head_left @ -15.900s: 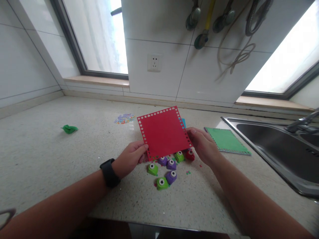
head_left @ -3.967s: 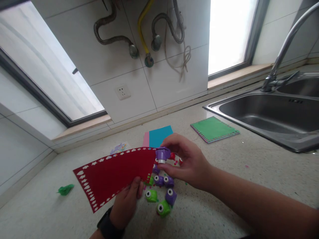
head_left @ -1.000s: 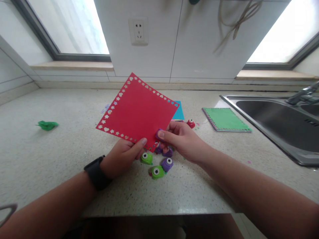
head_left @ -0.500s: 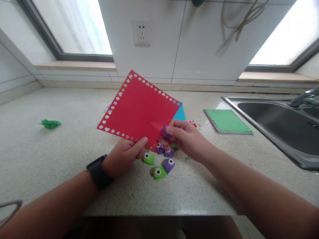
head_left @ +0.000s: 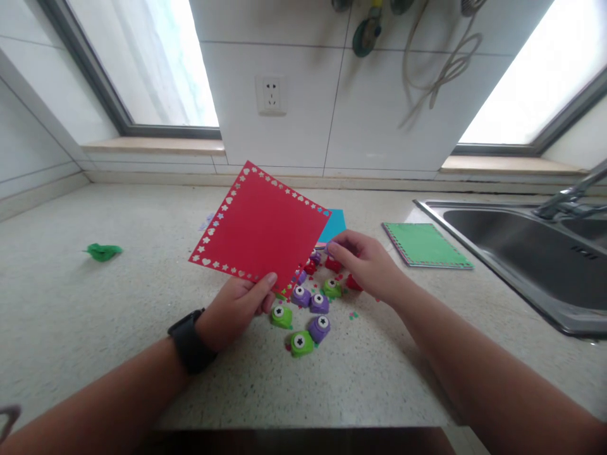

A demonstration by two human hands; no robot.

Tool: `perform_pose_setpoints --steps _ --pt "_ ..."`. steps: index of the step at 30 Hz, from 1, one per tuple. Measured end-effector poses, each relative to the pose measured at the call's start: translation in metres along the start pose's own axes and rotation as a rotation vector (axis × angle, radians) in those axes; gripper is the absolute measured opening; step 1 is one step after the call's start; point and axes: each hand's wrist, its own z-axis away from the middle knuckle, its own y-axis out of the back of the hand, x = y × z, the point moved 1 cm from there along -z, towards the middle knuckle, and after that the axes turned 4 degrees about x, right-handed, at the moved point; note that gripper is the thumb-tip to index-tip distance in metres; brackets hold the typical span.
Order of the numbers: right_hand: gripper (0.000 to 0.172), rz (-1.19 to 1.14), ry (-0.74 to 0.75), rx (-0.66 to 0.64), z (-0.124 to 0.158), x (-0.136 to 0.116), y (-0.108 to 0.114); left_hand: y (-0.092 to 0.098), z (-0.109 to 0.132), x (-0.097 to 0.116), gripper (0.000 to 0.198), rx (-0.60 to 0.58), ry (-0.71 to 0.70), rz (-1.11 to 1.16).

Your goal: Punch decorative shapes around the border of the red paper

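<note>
My left hand (head_left: 237,304), with a black watch (head_left: 188,341) on the wrist, pinches the lower corner of a red paper sheet (head_left: 260,227) and holds it tilted above the counter. Small star and heart holes run along the sheet's edges. Below it lie several little craft punches: green ones (head_left: 281,315), purple ones (head_left: 318,303) and red ones (head_left: 332,263). My right hand (head_left: 368,264) hovers over the red punches to the right of the sheet. Its fingers are curled together at the tips, and whatever they hold is hidden.
A blue sheet (head_left: 333,223) lies behind the red one. A green sheet stack (head_left: 424,244) lies beside the steel sink (head_left: 521,253) and tap (head_left: 569,196) on the right. A crumpled green scrap (head_left: 103,251) sits far left. Punched paper bits (head_left: 353,314) dot the speckled counter (head_left: 118,303).
My right hand has left the red sheet's edge and moved right and down over the red punches. The purple punch it held no longer shows in it. The sheet stays in my left hand.
</note>
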Motion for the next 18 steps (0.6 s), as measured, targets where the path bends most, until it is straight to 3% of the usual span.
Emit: perform_pose_setpoints --steps 4,12,18 --pt "0.036 0.305 0.165 -0.039 0.0005 0.0001 0.0055 -0.0002 -0.0007 -0.0005 0.065 -0.001 0.011 0.004" --pt "0.036 0.367 0.122 -0.151 0.0006 0.0030 0.0074 -0.0007 -0.0017 0.0006 0.065 -0.003 -0.012 0.015" --pt "0.037 0.379 0.172 -0.195 -0.0010 0.0069 0.0086 0.0008 -0.0001 -0.0032 0.066 0.006 -0.004 0.041"
